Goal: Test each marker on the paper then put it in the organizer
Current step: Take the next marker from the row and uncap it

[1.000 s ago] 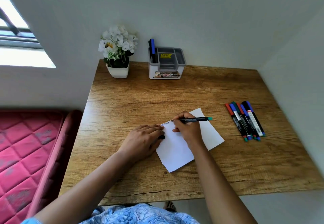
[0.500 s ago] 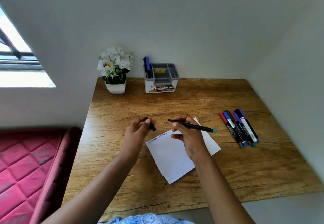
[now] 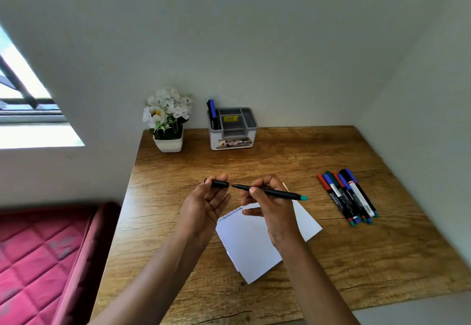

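the paper [image 3: 254, 243] lies free now: both hands have risen above its far edge, so this test looks done and capping is next. the right hand [image 3: 275, 210] pinches the marker [image 3: 270, 192], the left hand [image 3: 204, 205] its cap [image 3: 219, 184]; the marker's long axis runs left-right, tip pointing left at the cap

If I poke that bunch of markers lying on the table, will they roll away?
Probably a little. The markers look round and slim, so a sideways poke would likely roll them across the flat wooden table. They lie packed side by side, so they may bump and slow each other. They look light and stiff, probably easy to lift.
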